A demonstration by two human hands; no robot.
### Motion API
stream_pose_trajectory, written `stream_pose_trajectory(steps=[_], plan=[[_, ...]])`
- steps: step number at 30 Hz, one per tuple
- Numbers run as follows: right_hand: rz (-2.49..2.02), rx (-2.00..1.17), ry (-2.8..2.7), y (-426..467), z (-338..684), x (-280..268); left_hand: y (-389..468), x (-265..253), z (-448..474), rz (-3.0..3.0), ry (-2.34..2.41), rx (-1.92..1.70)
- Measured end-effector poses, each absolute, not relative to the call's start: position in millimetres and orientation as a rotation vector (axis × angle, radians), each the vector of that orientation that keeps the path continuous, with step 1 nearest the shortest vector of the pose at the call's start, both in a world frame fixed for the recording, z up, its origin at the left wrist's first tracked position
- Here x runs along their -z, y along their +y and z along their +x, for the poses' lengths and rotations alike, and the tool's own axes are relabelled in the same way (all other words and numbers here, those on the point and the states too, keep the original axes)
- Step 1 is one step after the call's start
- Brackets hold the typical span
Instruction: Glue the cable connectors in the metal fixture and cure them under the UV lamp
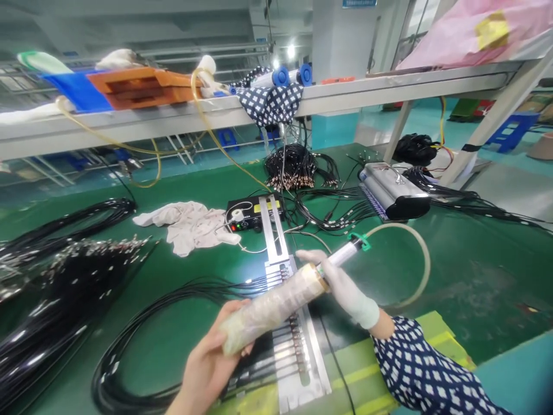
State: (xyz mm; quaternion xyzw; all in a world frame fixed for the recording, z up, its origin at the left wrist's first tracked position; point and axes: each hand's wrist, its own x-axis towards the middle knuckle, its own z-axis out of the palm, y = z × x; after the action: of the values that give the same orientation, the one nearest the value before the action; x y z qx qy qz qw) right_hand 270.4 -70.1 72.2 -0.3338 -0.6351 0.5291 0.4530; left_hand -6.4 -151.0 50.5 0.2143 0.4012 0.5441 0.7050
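Observation:
A long, pale, tape-wrapped tube (274, 305) is tilted up to the right above the bench, its lower end gripped by my bare left hand (211, 357). My right hand (348, 297), in a white glove, closes around a clear dispensing syringe (344, 253). The syringe's front end meets the tube's open upper end; how deep it goes is hidden. A green cap (360, 242) on the syringe's back joins a pale hose (425, 253). Beneath both hands lies a metal fixture (289, 389) with a row of black cables (173, 297) laid across it.
Behind the fixture sit a black control box (248, 216) and a crumpled white cloth (190, 225). Black cable bundles (52, 305) cover the left side. A silver case (393, 190) stands at the right rear. Over the bench runs a shelf (345, 99) with an orange bin (142, 86).

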Motion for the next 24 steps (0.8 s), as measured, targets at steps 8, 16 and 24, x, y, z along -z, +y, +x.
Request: stream_pose_trajectory(steps=[8, 16, 24], plan=[[-0.641, -1.543, -1.0, -59, 267, -58, -155, -46, 22, 0.457, 0.852, -1.254], [-1.177, -0.333, -1.716, -89, 251, -43, -162, -41, 56, 0.837, 0.92, -1.176], [-1.43, -0.887, -1.642, 33, 322, -56, -133, -35, 4, 1.666, 1.377, -0.981]])
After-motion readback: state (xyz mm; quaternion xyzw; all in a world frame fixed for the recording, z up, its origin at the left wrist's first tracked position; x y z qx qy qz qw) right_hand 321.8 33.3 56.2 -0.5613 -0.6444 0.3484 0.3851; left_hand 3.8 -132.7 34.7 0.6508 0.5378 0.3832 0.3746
